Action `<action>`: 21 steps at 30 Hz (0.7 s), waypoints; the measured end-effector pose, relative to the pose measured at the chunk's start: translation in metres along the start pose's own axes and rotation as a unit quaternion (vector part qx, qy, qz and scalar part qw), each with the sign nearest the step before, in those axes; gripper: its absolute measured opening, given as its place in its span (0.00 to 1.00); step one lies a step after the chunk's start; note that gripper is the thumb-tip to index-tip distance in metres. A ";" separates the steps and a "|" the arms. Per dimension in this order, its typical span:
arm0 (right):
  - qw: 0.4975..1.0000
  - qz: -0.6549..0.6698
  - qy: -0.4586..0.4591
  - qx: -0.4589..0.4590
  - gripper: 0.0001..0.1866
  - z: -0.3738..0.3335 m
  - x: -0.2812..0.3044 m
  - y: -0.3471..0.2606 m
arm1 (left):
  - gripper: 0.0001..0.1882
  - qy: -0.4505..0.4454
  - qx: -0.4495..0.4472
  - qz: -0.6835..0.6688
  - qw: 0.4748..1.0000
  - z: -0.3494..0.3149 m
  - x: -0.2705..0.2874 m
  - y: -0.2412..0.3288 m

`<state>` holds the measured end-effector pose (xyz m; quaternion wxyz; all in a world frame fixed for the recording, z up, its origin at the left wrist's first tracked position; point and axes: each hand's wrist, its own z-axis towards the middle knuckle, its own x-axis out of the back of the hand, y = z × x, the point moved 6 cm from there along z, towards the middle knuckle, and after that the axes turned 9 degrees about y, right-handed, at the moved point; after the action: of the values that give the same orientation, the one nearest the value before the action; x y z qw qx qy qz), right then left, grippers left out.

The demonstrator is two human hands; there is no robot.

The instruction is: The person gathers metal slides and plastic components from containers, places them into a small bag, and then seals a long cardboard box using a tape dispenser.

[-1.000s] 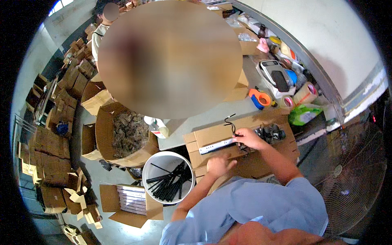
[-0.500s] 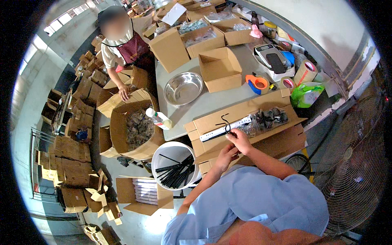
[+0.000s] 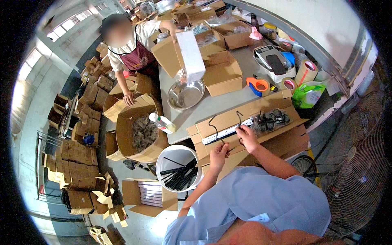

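My left hand [image 3: 219, 156] is closed on a thin black bent hook [image 3: 215, 130] whose curved end points up. To its right, my right hand [image 3: 247, 138] pinches a second black hook [image 3: 239, 117] of similar shape. Both are held over a long open cardboard box [image 3: 197, 131] at the table's near edge. Inside the box lies a white slotted bar [image 3: 209, 139], partly hidden behind the hooks and my right hand. Black parts in clear plastic bags [image 3: 272, 119] fill the box's right end.
Across the table, a co-worker [image 3: 136, 51] holds a white block [image 3: 191, 53] above a steel bowl [image 3: 168, 96]. A white bucket of black rods [image 3: 160, 161] stands left of me. An orange tape dispenser [image 3: 261, 87] and a scale [image 3: 267, 51] sit behind the box; a fan [image 3: 351, 163] is at right.
My hands, close together before, have moved apart, and now each holds a separate black hook. The co-worker has raised an arm and brought a white block over the bowl.
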<state>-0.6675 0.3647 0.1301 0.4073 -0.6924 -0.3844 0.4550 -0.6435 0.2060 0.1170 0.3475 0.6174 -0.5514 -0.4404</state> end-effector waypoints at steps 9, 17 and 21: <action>0.961 -0.227 -0.018 0.154 0.13 0.000 0.008 0.026 | 0.07 0.113 -0.383 0.516 0.758 -0.014 -0.017 0.045; 0.997 -0.069 -0.013 0.027 0.11 0.015 0.022 0.053 | 0.19 -0.076 -0.382 0.442 0.808 -0.030 -0.064 0.051; 0.953 -0.266 -0.047 0.138 0.10 0.022 0.046 -0.030 | 0.35 -0.138 -0.378 0.426 0.811 -0.030 -0.058 0.040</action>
<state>-0.6797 0.4220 0.1371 0.5864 -0.4800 -0.5066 0.4112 -0.6308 0.2556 0.1736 0.6266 0.0738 -0.5911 -0.5026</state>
